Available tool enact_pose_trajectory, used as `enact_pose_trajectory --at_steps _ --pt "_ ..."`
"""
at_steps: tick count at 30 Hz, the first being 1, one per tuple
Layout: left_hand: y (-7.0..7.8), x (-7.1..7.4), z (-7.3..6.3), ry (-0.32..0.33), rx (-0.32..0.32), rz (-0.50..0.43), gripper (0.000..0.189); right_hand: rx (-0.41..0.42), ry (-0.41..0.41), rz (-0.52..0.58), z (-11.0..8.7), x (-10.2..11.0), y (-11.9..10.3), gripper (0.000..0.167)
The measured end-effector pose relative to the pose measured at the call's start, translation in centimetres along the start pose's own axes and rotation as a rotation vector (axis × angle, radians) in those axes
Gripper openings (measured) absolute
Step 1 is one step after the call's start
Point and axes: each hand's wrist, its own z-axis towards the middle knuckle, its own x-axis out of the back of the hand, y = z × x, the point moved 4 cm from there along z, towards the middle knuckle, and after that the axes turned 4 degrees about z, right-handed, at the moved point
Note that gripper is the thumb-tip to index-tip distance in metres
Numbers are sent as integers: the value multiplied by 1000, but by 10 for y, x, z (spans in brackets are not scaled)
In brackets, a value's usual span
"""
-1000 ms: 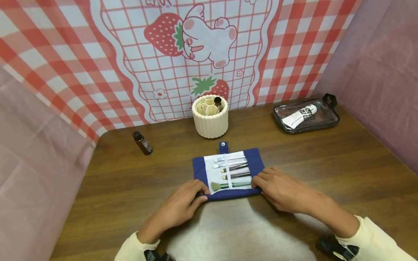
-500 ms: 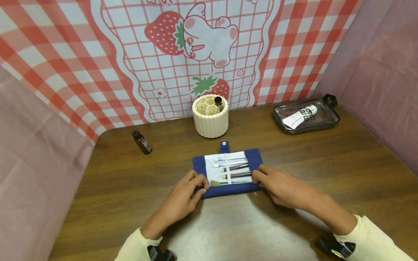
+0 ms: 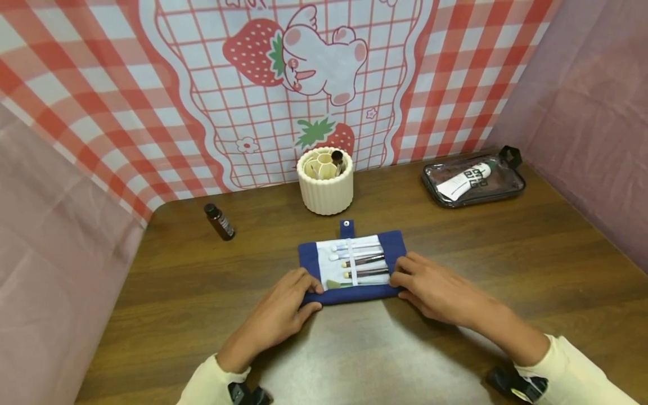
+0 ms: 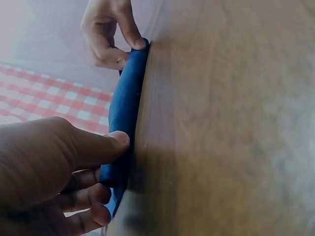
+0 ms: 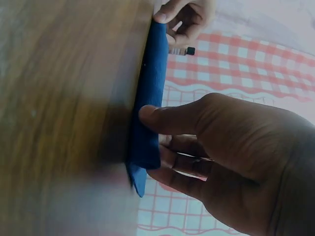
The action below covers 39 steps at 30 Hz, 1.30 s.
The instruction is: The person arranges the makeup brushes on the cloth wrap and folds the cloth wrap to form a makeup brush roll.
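A navy brush roll [image 3: 360,293] with a pale lining lies partly rolled up from its near edge. Several makeup brushes [image 3: 365,260] sit under its white elastic strap, and the rolled edge covers most of the green brush [image 3: 334,284]. My left hand [image 3: 288,301] pinches the left end of the rolled edge, its thumb on the near side in the left wrist view. At the right end, my right hand [image 3: 430,288] pinches the same roll [image 5: 150,93] between thumb and fingers. A snap tab [image 3: 346,229] sticks out from the far edge.
Behind the roll stands a cream ribbed holder [image 3: 327,194] with a dark-tipped item in it. A small dark bottle [image 3: 220,222] lies at the left. At the back right is a clear black-edged pouch [image 3: 473,179] containing a white tube. A checked cloth [image 3: 455,73] hangs behind.
The near edge has been rolled farther away from me, covering more of the green brush. Both hands have shifted slightly forward with it, the left one lifting and regripping.
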Motion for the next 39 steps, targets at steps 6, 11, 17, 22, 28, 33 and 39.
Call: enact_pose_trajectory --at_steps 6,11,17,22,28,33,39 --pt "1 2 -1 43 -35 99 13 -5 20 4 0 -2 2 19" --pt "1 2 0 77 -39 106 10 -73 33 109 1 -3 8 22" --pt "-4 0 2 95 66 -62 17 -168 43 269 2 -8 19 22" --pt "-6 1 5 168 97 -108 18 -199 108 299 2 -7 28 23" --pt "-4 3 7 211 53 -34 11 -78 147 168 3 -2 27 18" --pt "-2 3 7 154 48 72 6 -95 28 105 0 -2 24 21" --pt "-1 0 6 67 6 148 25 -81 3 88 -3 -6 24 27"
